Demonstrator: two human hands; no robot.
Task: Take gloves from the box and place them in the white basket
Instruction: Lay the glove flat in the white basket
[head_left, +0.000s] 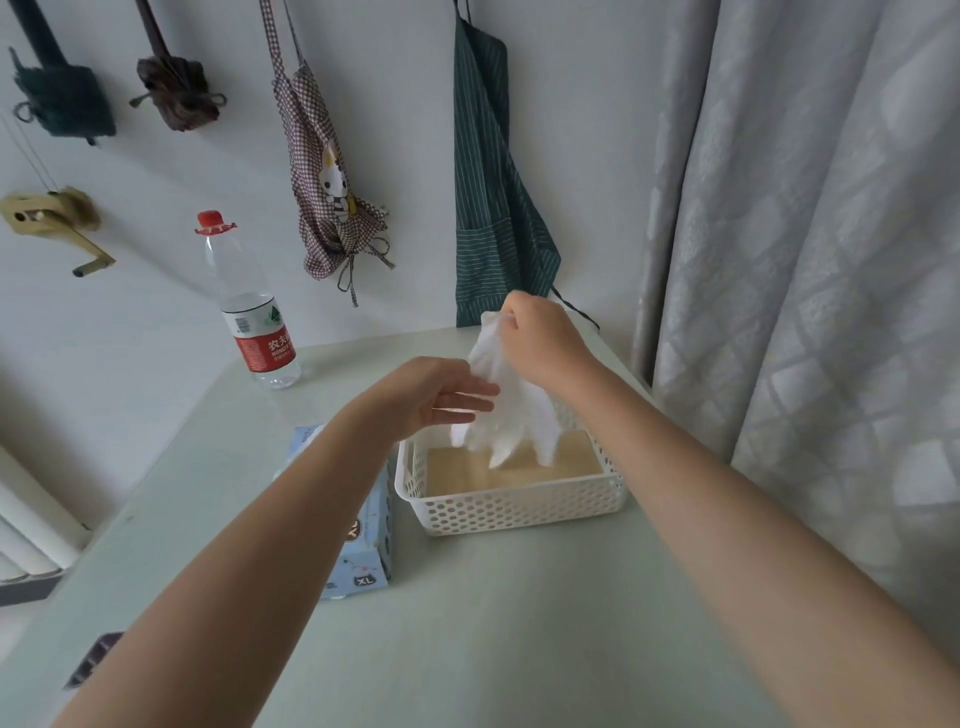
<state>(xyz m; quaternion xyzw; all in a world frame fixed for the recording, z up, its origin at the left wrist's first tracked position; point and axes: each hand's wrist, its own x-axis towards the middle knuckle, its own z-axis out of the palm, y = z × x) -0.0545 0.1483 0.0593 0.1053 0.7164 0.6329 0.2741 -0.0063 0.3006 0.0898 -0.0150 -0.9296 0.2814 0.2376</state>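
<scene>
Pale walls hung with two aprons and two folded umbrellas back a light green surface (519, 597), with a grey patterned curtain (805, 260) on the right. On the surface, a white basket (511, 506) with perforated walls sits right of centre, and a blue gloves box (363, 551) marked XL lies just beside its left wall, partly hidden under the left forearm. A clear water bottle (249, 312) with a red cap stands at the far left. The right hand (545, 343) is raised above the far side of the basket, its grip a closed pinch on the cuff of a thin white glove (506, 410), which hangs down so its fingers dangle inside the basket, close to the tan floor; whether they touch it cannot be told. The left hand (441, 395) hovers beside the glove with straight, relaxed fingers, holding nothing, fingertips at or very near the hanging material. The step in hand looks like setting the glove down. To do it well, the right hand would lower until most of the glove rests on the basket floor before the pinch lets go, while the left hand steadies the limp material so nothing drapes over the rim.
</scene>
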